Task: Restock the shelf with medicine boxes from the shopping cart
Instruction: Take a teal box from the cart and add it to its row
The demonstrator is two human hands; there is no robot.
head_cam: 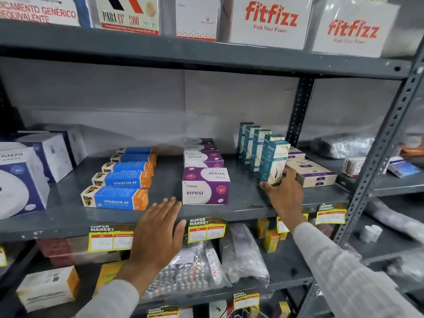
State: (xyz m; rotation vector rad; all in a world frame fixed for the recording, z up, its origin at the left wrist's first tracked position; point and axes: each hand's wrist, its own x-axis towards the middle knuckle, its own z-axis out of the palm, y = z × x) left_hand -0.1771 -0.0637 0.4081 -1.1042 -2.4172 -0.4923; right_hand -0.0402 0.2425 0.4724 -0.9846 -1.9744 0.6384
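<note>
handwritten price tags (206, 235) unreadable, top-shelf boxes (270, 19) cropped by upper edge

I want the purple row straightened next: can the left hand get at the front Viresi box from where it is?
Probably yes. The left hand is open and empty at the shelf edge, just left of the front Viresi box. Bare shelf lies between them, and the Vivalyn boxes sit clear to the left.

Grey shelf (241, 204), blue-and-orange Vivalyn boxes (115, 198), purple-and-white Viresl boxes (205, 187), teal cartons (273, 160), yellow price tags (206, 230)
</note>
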